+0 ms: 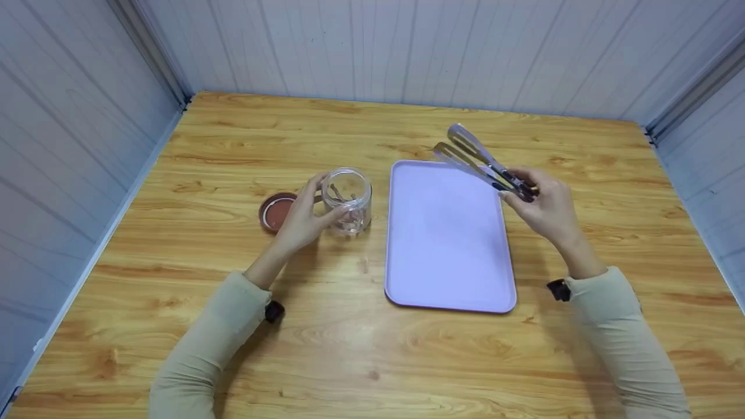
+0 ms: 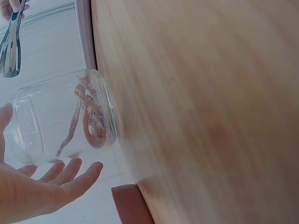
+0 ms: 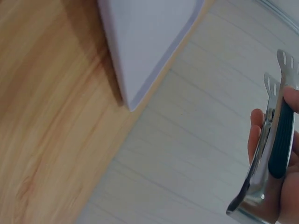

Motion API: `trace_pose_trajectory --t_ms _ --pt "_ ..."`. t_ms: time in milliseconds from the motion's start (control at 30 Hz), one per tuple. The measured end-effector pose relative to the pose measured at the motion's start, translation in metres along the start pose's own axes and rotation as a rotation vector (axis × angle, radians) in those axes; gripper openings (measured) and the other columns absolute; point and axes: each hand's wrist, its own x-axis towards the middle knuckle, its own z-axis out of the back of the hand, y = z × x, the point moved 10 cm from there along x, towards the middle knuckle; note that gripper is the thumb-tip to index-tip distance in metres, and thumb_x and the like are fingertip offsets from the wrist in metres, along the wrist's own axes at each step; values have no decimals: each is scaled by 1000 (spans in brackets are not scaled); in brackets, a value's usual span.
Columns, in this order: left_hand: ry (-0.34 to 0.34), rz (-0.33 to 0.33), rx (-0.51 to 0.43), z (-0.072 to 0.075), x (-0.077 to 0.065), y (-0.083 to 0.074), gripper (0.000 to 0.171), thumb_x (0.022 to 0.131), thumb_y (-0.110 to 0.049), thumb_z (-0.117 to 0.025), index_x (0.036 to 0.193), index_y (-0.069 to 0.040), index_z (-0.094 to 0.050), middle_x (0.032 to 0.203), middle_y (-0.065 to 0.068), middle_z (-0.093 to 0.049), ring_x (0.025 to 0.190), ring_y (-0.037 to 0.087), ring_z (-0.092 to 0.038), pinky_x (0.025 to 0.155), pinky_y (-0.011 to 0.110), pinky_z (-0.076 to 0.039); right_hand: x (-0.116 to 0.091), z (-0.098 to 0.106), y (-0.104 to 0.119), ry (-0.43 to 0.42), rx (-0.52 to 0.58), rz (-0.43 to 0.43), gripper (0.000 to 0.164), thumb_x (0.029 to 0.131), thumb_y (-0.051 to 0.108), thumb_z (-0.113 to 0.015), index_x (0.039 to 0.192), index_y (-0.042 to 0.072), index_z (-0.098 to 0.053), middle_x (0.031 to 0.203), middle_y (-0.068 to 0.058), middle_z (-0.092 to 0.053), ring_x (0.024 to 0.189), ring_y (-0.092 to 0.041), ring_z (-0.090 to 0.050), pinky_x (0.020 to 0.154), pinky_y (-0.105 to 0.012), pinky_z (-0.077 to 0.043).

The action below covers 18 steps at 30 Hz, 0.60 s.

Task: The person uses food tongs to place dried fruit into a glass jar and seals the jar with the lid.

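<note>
My left hand (image 1: 305, 215) is around a clear jar (image 1: 359, 212), its thumb on the near side and fingers on the far side. The jar stands upright with its mouth uncovered. Several thin, twisted reddish-brown strips (image 2: 91, 112) lie at its bottom in the left wrist view. A reddish-brown lid (image 1: 278, 212) lies on the table just left of the jar, partly behind the hand. Over the right edge of a tray, my right hand (image 1: 547, 203) holds metal tongs (image 1: 474, 151) by dark grips. The tongs' slotted tips are apart, with nothing between them.
The pale purple tray (image 1: 448, 244) lies flat on the wood-grain table (image 1: 349, 349), right of the jar, with nothing on it. White panelled walls (image 1: 378, 52) rise at the back and on both sides.
</note>
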Motion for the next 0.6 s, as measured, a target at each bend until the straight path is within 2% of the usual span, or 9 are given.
trace_pose_trajectory --t_ms 67,300,600 --pt "-2 -6 -15 1 -2 -7 66 81 -15 -65 132 4 -28 127 23 -35 116 35 -34 94 46 -31 -3 3 -5 -20 -6 -27 37 73 9 -71 107 -1 -60 90 -13 -62 72 -18 -56 56 -11 -39" --pt "-6 -2 21 -2 8 25 72 79 -31 -66 135 -5 -28 127 17 -37 116 28 -36 95 45 -31 -15 16 -23 -71 -4 -98 43 72 12 -72 111 1 -58 89 -13 -61 77 -23 -56 58 -11 -39" --pt "-15 11 30 -2 8 31 73 78 -35 -66 135 -8 -28 127 17 -37 114 25 -38 94 41 -34 -37 31 -42 -60 -93 -107 45 75 14 -70 118 11 -57 93 -15 -60 77 -25 -55 55 -13 -36"
